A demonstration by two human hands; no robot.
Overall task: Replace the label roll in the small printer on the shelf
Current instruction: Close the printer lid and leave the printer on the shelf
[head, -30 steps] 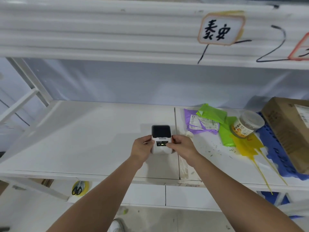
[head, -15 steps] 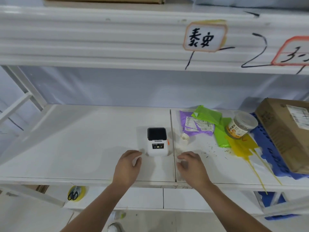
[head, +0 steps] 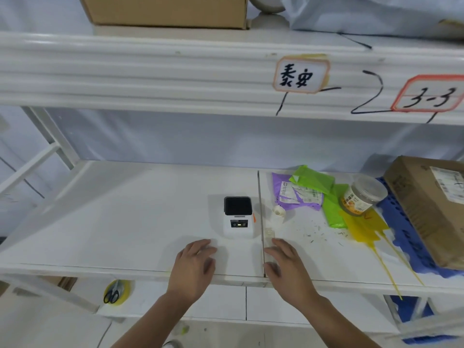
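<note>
The small white label printer (head: 238, 218) with a black lid stands upright on the white shelf (head: 125, 222), lid down and a green light on its front panel. A small white roll (head: 279, 211) lies just right of it, with a strip of label backing (head: 269, 234) trailing toward me. My left hand (head: 194, 266) hovers palm down in front of the printer, slightly left, fingers apart and empty. My right hand (head: 286, 266) is in front and right of the printer, over the shelf seam, also empty. Neither hand touches the printer.
Right of the printer lie a purple mailer (head: 296, 194), green bags (head: 313, 182), a lidded plastic jar (head: 361, 197), yellow plastic (head: 364, 227), a blue crate panel (head: 406, 234) and a cardboard box (head: 431, 204). Scissors on a tape roll (head: 114, 293) sit on the lower shelf.
Both hands let go of the printer and drew back toward the shelf's front edge. The printer now stands alone. The camera tilted upward, showing more of the upper shelf.
</note>
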